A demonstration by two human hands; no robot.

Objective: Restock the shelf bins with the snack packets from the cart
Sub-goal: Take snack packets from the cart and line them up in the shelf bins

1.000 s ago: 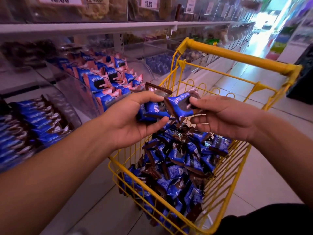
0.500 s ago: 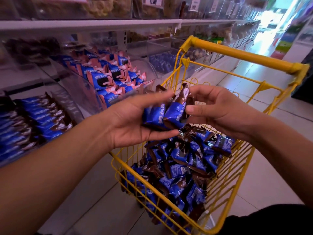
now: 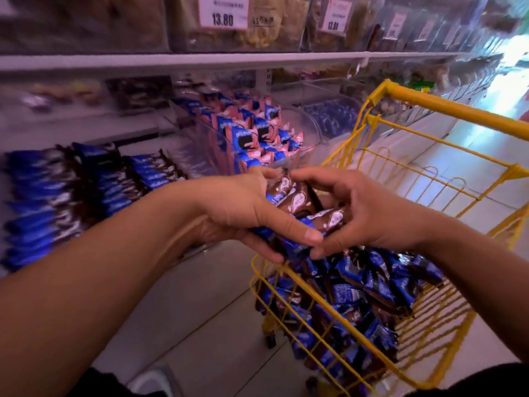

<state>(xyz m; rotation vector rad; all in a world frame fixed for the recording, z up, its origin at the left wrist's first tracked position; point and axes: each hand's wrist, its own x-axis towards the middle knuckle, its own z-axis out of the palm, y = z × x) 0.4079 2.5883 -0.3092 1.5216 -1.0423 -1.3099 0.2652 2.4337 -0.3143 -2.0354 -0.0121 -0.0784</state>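
You have a small stack of blue-and-brown snack packets [image 3: 297,207] gathered between your hands, raised above the near-left corner of the yellow wire cart [image 3: 446,107]. Your left hand [image 3: 240,213] grips the stack, thumb laid across its near side and fingers curled behind. Your right hand [image 3: 363,213] meets it from the other side, its fingers curled and touching the packet ends, as if squaring the bundle or adding to it. At least 3 packets show between the hands; more may be hidden behind your fingers.

Below, the cart holds a deep heap of the same packets [image 3: 360,287], so most of the restocking looks undone. You appear to be at the gather-and-carry step: the handful is collected and not yet at the shelf.

To your left, a clear shelf bin [image 3: 57,196] holds rows of packets in the same blue and brown, blurred here, and it seems the likely target. The bin just beyond it [image 3: 257,136] carries blue-and-pink packets, a different sort, so keep the handful out of that one.

The next move calls for a firm hold with your left hand, a swing left over the bin's front wall, and setting the packets down in line with the rows there. The glossy wrappers will likely slide against each other, so keep the stack pinched until it rests.
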